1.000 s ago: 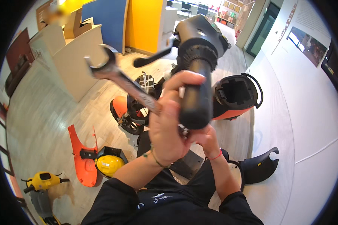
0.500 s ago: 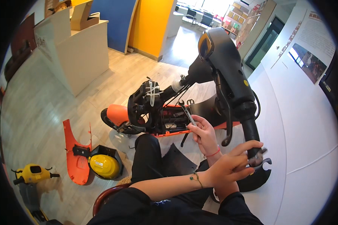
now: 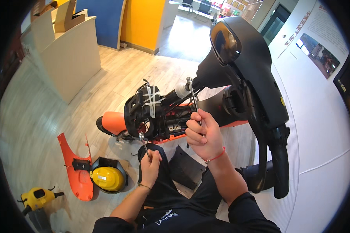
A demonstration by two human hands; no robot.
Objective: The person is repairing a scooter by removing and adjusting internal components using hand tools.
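Note:
My right hand (image 3: 204,134) is closed round a silver wrench (image 3: 194,95). The upper end of that wrench meets or overlaps a bolt area on the steering column (image 3: 171,96), beside a pale collar (image 3: 181,90); whether it grips a bolt I cannot tell. Lower and to the left, my left hand (image 3: 150,169) holds a second wrench (image 3: 144,145), its head pointing up before the scooter's front part. The orange and black electric scooter (image 3: 114,123) lies tipped over, its inner frame exposed. Its black handlebar head (image 3: 249,58) rises at the right, with a grip (image 3: 280,171) hanging down.
An orange panel (image 3: 78,180) and a yellow hard hat (image 3: 107,178) lie on the floor at the left. Beyond them is a small yellow scooter (image 3: 38,198). A dark curved panel (image 3: 186,169) lies between my legs. A white wall (image 3: 319,116) borders the right.
My left hand has swung from beside the handlebar grip at the right to the lower left. The right hand's wrench has risen to the steering column. The view has shifted closer to the handlebar.

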